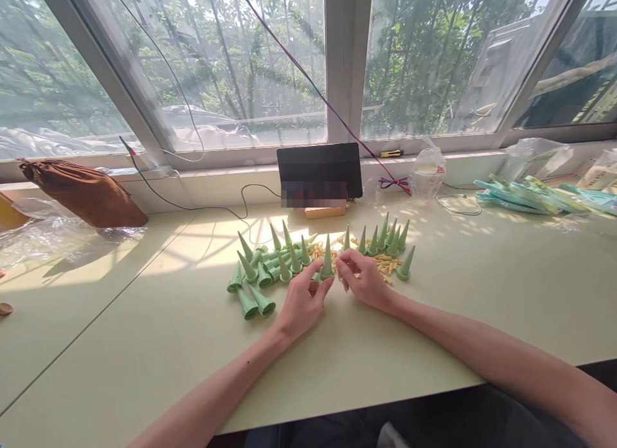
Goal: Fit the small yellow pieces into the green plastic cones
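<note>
While the pale green tabletop [434, 345] spreads wide under the window, a dark tablet [319, 170] stands at its back edge and a brown pouch [81, 192] lies far left. Green cones [270, 268] crowd the middle, some upright, some lying down, around a scatter of small yellow pieces [385, 263]. One upright cone [327, 260] stands between both hands, its long axis vertical, tip up. The left hand [303, 303] pinches its base from the near left, closest to it. The right hand [364, 279], just beside it, has fingertips pressed together, seemingly on a small piece, though that is too small to tell.
</note>
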Demonstrator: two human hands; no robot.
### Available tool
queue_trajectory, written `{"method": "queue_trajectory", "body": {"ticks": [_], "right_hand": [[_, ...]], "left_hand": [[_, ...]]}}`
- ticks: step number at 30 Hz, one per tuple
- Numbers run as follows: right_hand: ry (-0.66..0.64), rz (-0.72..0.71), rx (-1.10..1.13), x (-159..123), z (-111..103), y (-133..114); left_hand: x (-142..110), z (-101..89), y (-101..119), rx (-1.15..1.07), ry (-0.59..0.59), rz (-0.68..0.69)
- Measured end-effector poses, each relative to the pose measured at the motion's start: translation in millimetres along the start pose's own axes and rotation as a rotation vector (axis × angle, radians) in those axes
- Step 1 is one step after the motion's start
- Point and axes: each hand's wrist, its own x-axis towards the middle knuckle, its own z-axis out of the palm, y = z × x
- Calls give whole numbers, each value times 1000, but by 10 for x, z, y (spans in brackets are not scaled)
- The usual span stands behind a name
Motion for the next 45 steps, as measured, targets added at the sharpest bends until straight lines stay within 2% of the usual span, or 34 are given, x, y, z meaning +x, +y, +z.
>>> {"method": "queue_trajectory", "body": {"ticks": [12, 20, 27, 36, 40, 45], "right_hand": [[-166, 59, 142, 1, -41, 4], [-239, 58, 171, 20, -76, -91], [-187, 2, 41, 20, -42, -11], [-126, -244, -350, -5, -17, 102], [-127, -269, -354, -6, -15, 116], [-127, -204, -275, 4, -24, 102]], "left_hand": [[-11, -19, 67, -71, -10, 24], [-15, -4, 48, -113, -28, 30], [-5, -21, -4, -119, 0, 0], [6, -39, -37, -94, 63, -46], [13, -42, -32, -142, 48, -84], [27, -52, -33, -197, 2, -123]]}}
